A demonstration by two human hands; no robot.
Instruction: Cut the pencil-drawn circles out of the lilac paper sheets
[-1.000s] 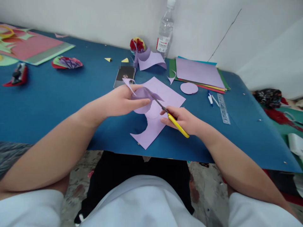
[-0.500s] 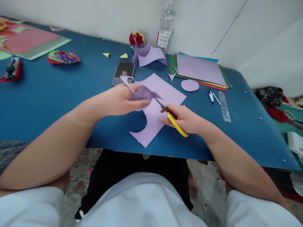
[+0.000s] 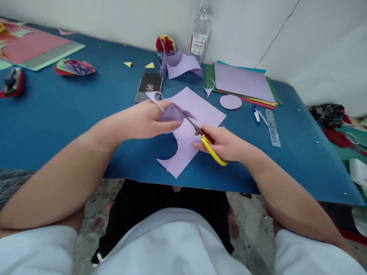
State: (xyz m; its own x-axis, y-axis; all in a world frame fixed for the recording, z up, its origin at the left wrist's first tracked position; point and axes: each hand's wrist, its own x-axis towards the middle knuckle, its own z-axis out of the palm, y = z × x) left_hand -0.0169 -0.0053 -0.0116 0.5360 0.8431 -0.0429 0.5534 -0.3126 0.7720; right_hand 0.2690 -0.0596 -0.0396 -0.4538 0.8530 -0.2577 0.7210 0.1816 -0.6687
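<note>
A sheet of purple paper (image 3: 206,110) lies angled on the blue table, with faint circles drawn on it and a round bite cut from its lower left side. My left hand (image 3: 151,120) grips a curled-up part of this paper between thumb and fingers; some fingers are hidden beneath it. In my right hand (image 3: 222,143) are scissors (image 3: 211,151) with yellow and red handles. Their blades reach up and left to the raised paper near my left fingertips. A thin strip of cut paper (image 3: 155,100) curls over the back of my left hand.
Behind the paper lie a phone (image 3: 149,87), purple scraps (image 3: 185,67) and a water bottle (image 3: 199,34). To the right are a purple disc (image 3: 231,102), stacked coloured paper (image 3: 245,82), pens (image 3: 257,115) and a clear ruler (image 3: 273,128). Folded paper pieces (image 3: 75,67) and a red tool (image 3: 13,82) sit left.
The view shifts very slightly. Both hands, the scissors and the purple paper hold nearly the same positions.
</note>
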